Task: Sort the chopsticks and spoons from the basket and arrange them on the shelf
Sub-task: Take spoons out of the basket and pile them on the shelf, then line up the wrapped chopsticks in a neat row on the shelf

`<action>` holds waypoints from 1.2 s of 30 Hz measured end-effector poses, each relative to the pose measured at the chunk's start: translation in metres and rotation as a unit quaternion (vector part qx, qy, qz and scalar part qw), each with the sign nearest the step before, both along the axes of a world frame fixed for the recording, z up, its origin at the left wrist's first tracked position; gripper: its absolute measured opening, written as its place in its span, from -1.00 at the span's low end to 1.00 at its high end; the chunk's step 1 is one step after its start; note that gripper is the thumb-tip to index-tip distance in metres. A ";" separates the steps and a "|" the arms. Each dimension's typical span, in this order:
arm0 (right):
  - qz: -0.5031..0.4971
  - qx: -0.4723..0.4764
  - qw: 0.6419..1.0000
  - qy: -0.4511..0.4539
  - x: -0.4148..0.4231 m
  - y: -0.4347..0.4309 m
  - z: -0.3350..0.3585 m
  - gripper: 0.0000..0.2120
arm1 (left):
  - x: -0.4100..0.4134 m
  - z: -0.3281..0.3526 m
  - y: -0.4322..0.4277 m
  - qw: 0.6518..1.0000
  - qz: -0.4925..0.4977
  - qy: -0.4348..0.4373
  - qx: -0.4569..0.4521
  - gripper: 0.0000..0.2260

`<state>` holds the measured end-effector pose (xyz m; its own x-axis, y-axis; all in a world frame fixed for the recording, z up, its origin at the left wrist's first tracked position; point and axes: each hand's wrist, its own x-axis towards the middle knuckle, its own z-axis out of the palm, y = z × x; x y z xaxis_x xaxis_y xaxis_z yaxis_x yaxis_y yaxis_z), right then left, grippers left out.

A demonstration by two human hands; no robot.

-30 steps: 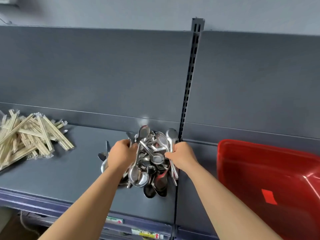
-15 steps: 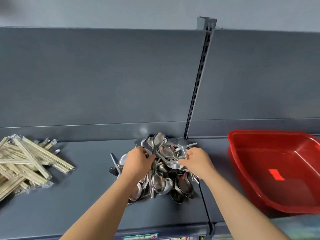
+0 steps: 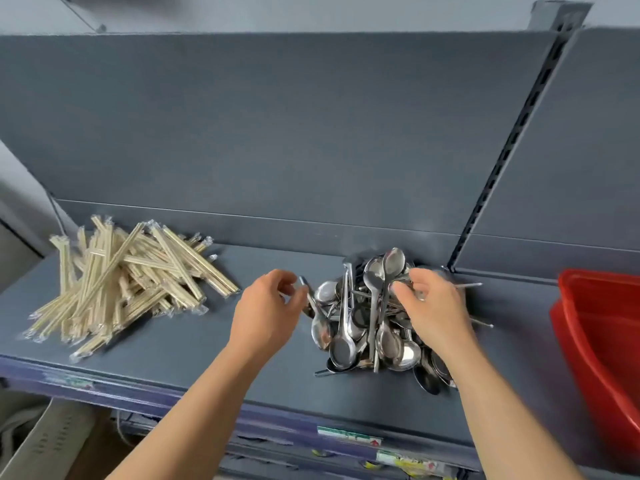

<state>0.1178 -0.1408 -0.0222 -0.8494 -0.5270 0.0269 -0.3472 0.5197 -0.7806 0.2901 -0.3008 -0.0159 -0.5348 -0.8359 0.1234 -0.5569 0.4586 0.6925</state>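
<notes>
while both bare arms reach in from the lower edge of the head view, the left hand (image 3: 268, 311) hangs just left of the heap of metal spoons (image 3: 367, 323), its fingers loosely curled and its thumb and forefinger close together beside the tip of one spoon handle (image 3: 304, 284); motion blur hides whether they actually pinch that handle. the right hand (image 3: 438, 306) lies on the right side of the same heap, fingers bent down among the handles and touching them, but i cannot tell whether they close round any single spoon. the spoons are piled in a tangle on the dark grey shelf (image 3: 225, 362), most bowls toward the front and several handles leaning up toward the back panel (image 3: 277, 133), near the foot of the slotted upright (image 3: 498, 174). well apart to the left on the same shelf lies a loose, crisscrossed pile of chopsticks (image 3: 128, 285) in clear wrappers. at the right edge sits the red basket (image 3: 599, 344), only partly in view. paper price labels (image 3: 349, 436) are stuck along the shelf's front rail.
</notes>
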 end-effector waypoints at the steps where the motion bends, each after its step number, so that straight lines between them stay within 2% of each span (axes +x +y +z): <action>1: 0.019 -0.005 1.000 -0.001 0.009 -0.011 0.001 -0.62 | 0.014 0.001 -0.007 1.000 0.017 0.011 0.007 -0.86; 7: 0.100 -0.019 0.995 -0.012 0.068 -0.098 0.003 -0.56 | 0.095 -0.002 -0.081 0.995 0.097 0.033 0.007 -0.87; 13: 0.151 0.013 0.988 -0.039 0.129 -0.204 -0.011 -0.55 | 0.174 -0.012 -0.198 0.982 0.174 -0.061 -0.052 -0.71; 17: 0.160 0.064 0.984 -0.043 0.157 -0.264 -0.023 -0.48 | 0.201 -0.025 -0.259 0.972 0.173 -0.156 -0.022 -0.42; 24: 0.174 0.183 0.967 -0.027 0.177 -0.320 -0.035 -0.39 | 0.193 -0.037 -0.304 0.968 0.141 -0.201 0.049 -0.15; 26: 0.167 0.206 0.964 -0.014 0.180 -0.328 -0.035 -0.43 | 0.190 -0.040 -0.311 0.973 0.135 -0.171 0.080 -0.17; 28: 0.157 0.208 0.965 -0.017 0.182 -0.333 -0.036 -0.58 | 0.190 -0.041 -0.315 0.977 0.133 -0.118 0.117 -0.29; 30: 0.150 0.200 0.968 -0.028 0.183 -0.336 -0.036 -0.72 | 0.192 -0.043 -0.319 0.979 0.130 -0.071 0.139 -0.51; 32: 0.154 0.201 0.967 -0.033 0.183 -0.339 -0.035 -0.74 | 0.194 -0.045 -0.322 0.979 0.123 -0.046 0.156 -0.76; 36: 0.173 0.201 0.964 -0.017 0.182 -0.341 -0.030 -0.84 | 0.198 -0.043 -0.327 0.976 0.108 -0.072 0.173 -0.75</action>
<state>0.2998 -0.4817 -0.0517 -0.6176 -0.7412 -0.2630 -0.5319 0.6399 -0.5546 0.4884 -0.6282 -0.0591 -0.3333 -0.9094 -0.2487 -0.7171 0.0733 0.6931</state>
